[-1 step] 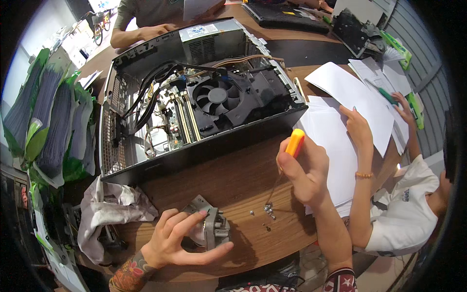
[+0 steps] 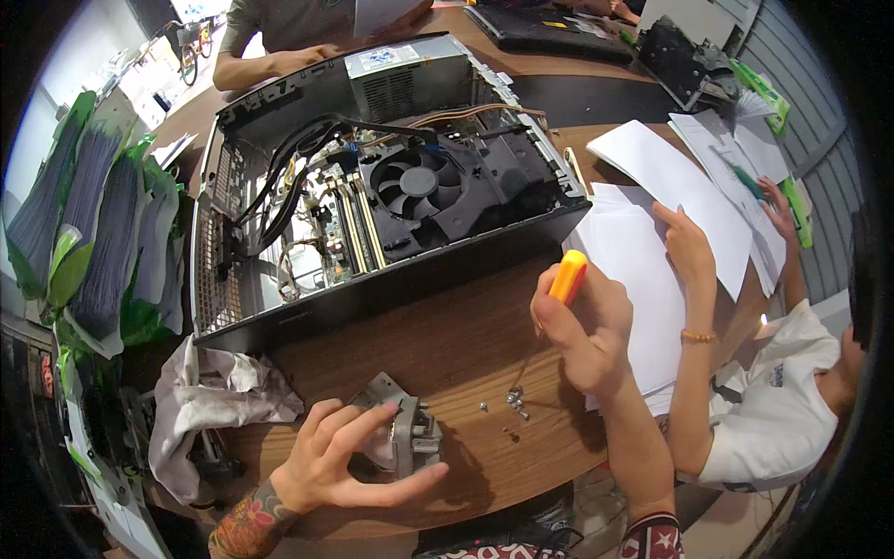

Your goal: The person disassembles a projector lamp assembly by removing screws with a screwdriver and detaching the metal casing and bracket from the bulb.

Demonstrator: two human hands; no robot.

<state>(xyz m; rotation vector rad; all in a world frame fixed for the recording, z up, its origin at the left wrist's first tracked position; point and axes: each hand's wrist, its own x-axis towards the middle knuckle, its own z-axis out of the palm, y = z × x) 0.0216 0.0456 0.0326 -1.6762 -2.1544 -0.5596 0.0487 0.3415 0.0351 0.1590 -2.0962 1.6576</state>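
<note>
Near the table's front edge, my left hand (image 2: 326,461) spans a grey metal part (image 2: 402,438), with a fingertip on its top and the thumb along its near side. The part looks like a small bracket with stubby posts; my fingers hide some of it. My right hand (image 2: 596,321) grips a screwdriver with a yellow and red handle (image 2: 570,275). Its thin shaft slants down toward a small cluster of screws (image 2: 515,399) on the wood. Beyond both hands lies an opened desktop computer case (image 2: 410,270), showing a black fan (image 2: 418,182), cables and memory slots.
A crumpled grey cloth (image 2: 214,396) lies left of my left hand. White paper sheets (image 2: 633,279) cover the table at right, where another person's hand (image 2: 689,247) rests. Wrapped green bundles (image 2: 102,233) stand at far left. A second person's forearm (image 2: 270,67) is behind the case.
The screwdriver's handle has tipped very slightly to the right in my right hand. My left hand and the metal part stay in place.
</note>
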